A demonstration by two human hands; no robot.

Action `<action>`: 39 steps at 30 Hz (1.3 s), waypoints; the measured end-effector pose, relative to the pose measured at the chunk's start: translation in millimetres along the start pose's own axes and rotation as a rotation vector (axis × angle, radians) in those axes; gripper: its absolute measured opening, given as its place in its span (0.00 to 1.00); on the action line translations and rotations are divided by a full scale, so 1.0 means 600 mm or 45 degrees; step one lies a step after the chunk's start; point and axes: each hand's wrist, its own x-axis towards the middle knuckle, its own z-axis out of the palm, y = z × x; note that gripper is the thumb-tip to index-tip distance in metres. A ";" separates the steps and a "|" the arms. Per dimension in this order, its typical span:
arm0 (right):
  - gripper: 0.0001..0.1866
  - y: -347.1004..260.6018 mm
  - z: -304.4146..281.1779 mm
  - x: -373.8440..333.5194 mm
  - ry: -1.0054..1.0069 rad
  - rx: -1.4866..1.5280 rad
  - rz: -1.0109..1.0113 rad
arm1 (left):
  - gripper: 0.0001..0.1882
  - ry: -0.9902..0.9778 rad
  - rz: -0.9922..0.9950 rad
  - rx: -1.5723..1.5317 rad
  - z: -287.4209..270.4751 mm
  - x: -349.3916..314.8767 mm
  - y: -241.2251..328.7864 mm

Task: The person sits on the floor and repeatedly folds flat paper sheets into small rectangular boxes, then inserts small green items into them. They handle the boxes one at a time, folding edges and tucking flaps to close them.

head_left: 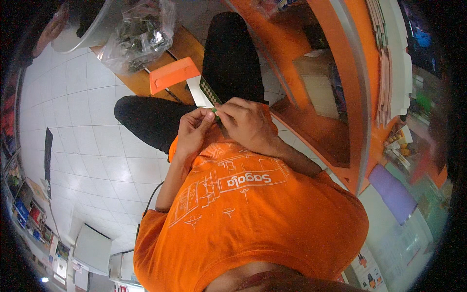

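Note:
Close in front of my orange shirt, both hands meet at the near end of a small cardboard carton [172,75]. It has a broad orange flap, a white inner panel and a narrow dark side with a pale checked pattern. My left hand [192,130] is closed, its thumb and forefinger pinching the carton's near edge beside a small green bit. My right hand [247,125] is closed at the same end, its fingers bent over the patterned side. The fingertips partly hide that end, so I cannot tell whether it is folded.
Beyond the carton, a clear plastic bag [141,41] of small dark pieces rests on a wooden surface [187,44]. A whitish tub [87,29] stands at the far left, with another person's hand [51,27] beside it. An orange shelf unit [321,131] rises close on my right.

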 end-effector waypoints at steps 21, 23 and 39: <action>0.11 0.039 0.036 -0.046 0.079 0.547 0.610 | 0.13 -0.405 -0.123 0.747 -0.009 0.047 0.052; 0.10 0.039 0.036 -0.046 0.083 0.586 0.630 | 0.13 -0.406 -0.102 0.756 -0.008 0.048 0.051; 0.10 0.041 0.022 -0.042 0.180 0.609 0.600 | 0.15 -0.211 -0.202 0.515 0.013 0.027 0.037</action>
